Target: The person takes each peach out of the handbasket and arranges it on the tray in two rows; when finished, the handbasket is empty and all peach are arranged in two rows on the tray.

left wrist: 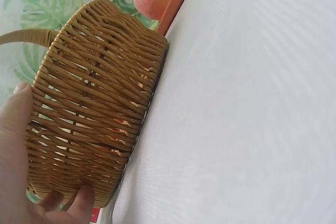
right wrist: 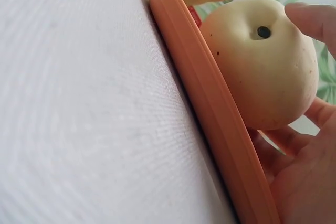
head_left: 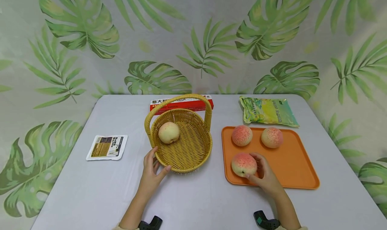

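Observation:
A round wicker basket [head_left: 187, 166] with a tall arched handle stands in the middle of the table. One pale peach [head_left: 168, 132] lies inside it, at the left. My left hand [head_left: 153, 173] holds the basket's near left side, thumb at the rim and fingers against the woven wall [left wrist: 94, 98]. My right hand [head_left: 266, 176] grips a pink-and-cream peach [head_left: 243, 164] at the near left corner of the orange tray [head_left: 290, 169]. In the right wrist view, thumb and fingers lie around that peach [right wrist: 262, 72], its dark stem hole showing. Two more peaches, one left [head_left: 242, 135] and one right [head_left: 272, 137], sit at the tray's far side.
Behind the basket lies a red and white box [head_left: 196, 104], partly hidden by it. A green and yellow packet [head_left: 269, 111] lies beyond the tray. Toward the table's left edge is a flat white packet [head_left: 107, 147] with a brown label. A leaf-printed cloth hangs behind.

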Demonstrator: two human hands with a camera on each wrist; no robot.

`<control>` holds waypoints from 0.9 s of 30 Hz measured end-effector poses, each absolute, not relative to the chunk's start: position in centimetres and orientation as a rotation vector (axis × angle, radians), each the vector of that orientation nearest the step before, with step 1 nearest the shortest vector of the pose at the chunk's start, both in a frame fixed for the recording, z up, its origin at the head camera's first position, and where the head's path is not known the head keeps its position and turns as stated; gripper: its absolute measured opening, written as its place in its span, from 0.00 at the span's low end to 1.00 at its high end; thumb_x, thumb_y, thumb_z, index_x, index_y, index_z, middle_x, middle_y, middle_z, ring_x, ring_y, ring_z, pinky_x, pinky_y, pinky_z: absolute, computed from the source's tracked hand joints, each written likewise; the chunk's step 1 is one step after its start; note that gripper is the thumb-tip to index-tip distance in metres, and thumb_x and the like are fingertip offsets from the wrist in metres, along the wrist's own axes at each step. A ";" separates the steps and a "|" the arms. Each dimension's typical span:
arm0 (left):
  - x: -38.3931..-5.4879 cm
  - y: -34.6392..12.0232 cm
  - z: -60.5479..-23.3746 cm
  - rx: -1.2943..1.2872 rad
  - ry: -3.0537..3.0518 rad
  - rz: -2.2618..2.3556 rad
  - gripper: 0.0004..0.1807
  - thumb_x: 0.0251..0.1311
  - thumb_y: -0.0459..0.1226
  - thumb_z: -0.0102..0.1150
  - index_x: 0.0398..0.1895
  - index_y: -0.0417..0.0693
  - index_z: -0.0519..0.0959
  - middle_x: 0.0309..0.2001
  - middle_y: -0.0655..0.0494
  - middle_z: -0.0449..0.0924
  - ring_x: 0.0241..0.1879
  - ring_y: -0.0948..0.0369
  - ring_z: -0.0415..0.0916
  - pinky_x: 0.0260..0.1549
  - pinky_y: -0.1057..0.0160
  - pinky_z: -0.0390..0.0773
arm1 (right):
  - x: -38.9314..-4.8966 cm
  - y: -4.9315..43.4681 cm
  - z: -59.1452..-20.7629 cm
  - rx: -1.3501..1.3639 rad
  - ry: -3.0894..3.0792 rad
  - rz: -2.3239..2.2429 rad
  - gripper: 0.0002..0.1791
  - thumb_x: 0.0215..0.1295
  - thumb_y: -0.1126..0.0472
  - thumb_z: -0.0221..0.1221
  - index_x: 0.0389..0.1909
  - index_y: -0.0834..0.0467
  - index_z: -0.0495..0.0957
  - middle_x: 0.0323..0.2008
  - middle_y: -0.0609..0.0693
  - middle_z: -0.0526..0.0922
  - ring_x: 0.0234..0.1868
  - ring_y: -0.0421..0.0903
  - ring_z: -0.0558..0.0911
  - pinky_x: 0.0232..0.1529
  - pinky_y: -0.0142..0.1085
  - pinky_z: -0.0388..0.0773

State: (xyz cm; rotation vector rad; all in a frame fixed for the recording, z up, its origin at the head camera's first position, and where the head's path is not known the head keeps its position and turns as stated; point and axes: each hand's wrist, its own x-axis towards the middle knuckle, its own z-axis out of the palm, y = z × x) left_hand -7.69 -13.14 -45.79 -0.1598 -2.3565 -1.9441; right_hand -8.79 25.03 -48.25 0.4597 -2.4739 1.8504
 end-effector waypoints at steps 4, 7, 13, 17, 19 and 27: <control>-7.5 -13.0 -45.2 -0.155 -2.369 -1.930 0.43 0.53 0.29 0.60 0.67 0.37 0.45 0.63 0.37 0.41 0.60 0.40 0.50 0.60 0.50 0.56 | -8.8 25.0 -48.2 0.397 -2.525 1.832 0.37 0.52 0.72 0.60 0.62 0.61 0.54 0.57 0.55 0.61 0.53 0.38 0.64 0.51 0.20 0.61; -7.5 -13.0 -45.1 -0.153 -2.374 -1.930 0.43 0.53 0.30 0.60 0.67 0.37 0.45 0.63 0.37 0.41 0.60 0.40 0.50 0.60 0.50 0.56 | -8.8 24.9 -48.2 0.368 -2.540 1.823 0.37 0.53 0.70 0.60 0.63 0.60 0.54 0.58 0.55 0.60 0.54 0.37 0.62 0.52 0.18 0.59; -7.5 -13.0 -45.1 -0.155 -2.372 -1.933 0.43 0.54 0.30 0.60 0.67 0.37 0.45 0.63 0.37 0.41 0.60 0.41 0.49 0.60 0.49 0.55 | -8.8 24.8 -48.0 0.348 -2.529 1.804 0.38 0.52 0.71 0.61 0.63 0.60 0.54 0.59 0.56 0.60 0.56 0.37 0.61 0.53 0.17 0.57; -7.8 -13.3 -46.3 -0.157 -2.359 -1.950 0.43 0.53 0.31 0.60 0.68 0.40 0.45 0.64 0.39 0.40 0.61 0.42 0.49 0.60 0.51 0.55 | -8.6 24.4 -47.1 0.323 -2.543 1.724 0.38 0.52 0.71 0.62 0.63 0.61 0.54 0.59 0.58 0.60 0.59 0.46 0.60 0.58 0.23 0.58; -8.0 -13.5 -47.3 -0.156 -2.357 -1.947 0.44 0.53 0.32 0.61 0.68 0.42 0.45 0.64 0.41 0.41 0.61 0.44 0.50 0.60 0.53 0.55 | -8.2 23.9 -46.0 0.304 -2.538 1.694 0.38 0.50 0.72 0.62 0.62 0.63 0.55 0.59 0.60 0.60 0.60 0.53 0.58 0.63 0.37 0.55; -8.4 -13.8 -48.8 -0.160 -2.347 -1.916 0.44 0.53 0.36 0.63 0.68 0.48 0.47 0.64 0.48 0.42 0.61 0.49 0.52 0.60 0.61 0.57 | -8.2 21.7 -42.8 0.524 -2.424 1.590 0.42 0.42 0.79 0.63 0.61 0.66 0.58 0.59 0.57 0.62 0.62 0.36 0.56 0.64 0.32 0.53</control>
